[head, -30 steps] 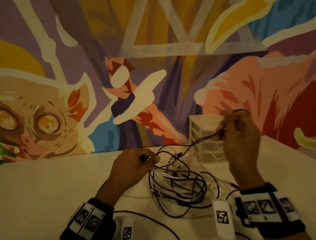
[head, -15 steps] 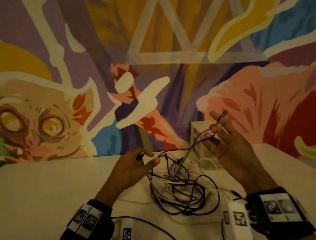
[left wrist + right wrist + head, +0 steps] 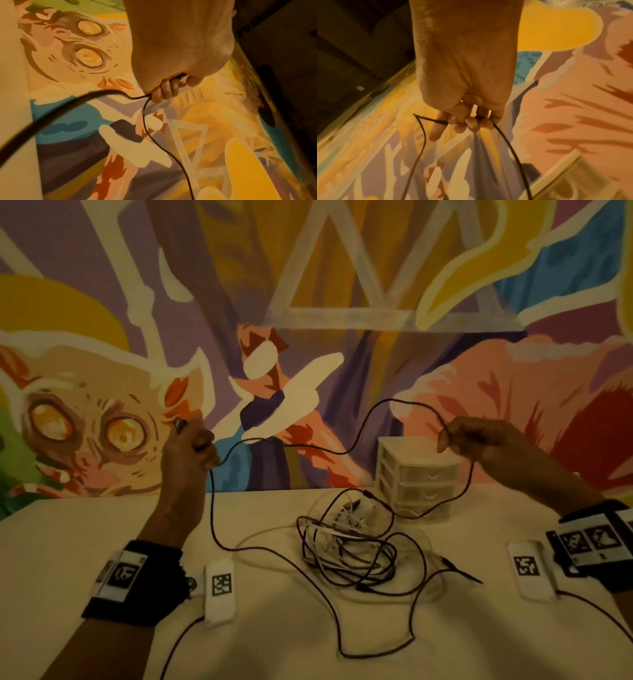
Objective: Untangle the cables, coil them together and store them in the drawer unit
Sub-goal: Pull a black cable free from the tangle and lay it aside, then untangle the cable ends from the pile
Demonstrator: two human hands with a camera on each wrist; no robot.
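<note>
A thin dark cable (image 3: 346, 451) stretches in the air between both raised hands. My left hand (image 3: 191, 446) grips its plug end, fingers curled round the cable (image 3: 145, 106) in the left wrist view. My right hand (image 3: 469, 440) pinches the same cable (image 3: 505, 139) farther along; from there it drops to a tangled pile of dark and white cables (image 3: 346, 542) on the white table (image 3: 68, 542). A small white drawer unit (image 3: 416, 474) stands behind the pile, under my right hand, its three drawers closed.
A painted mural wall (image 3: 308, 285) rises right behind the table. A loose loop of dark cable (image 3: 376, 652) lies near the table's front. Thin leads run from the white tagged sensors at both wrists.
Both hands have risen and moved apart, drawing a length of dark cable out of the pile. My right hand, open-fingered half a second ago, now pinches the cable.
</note>
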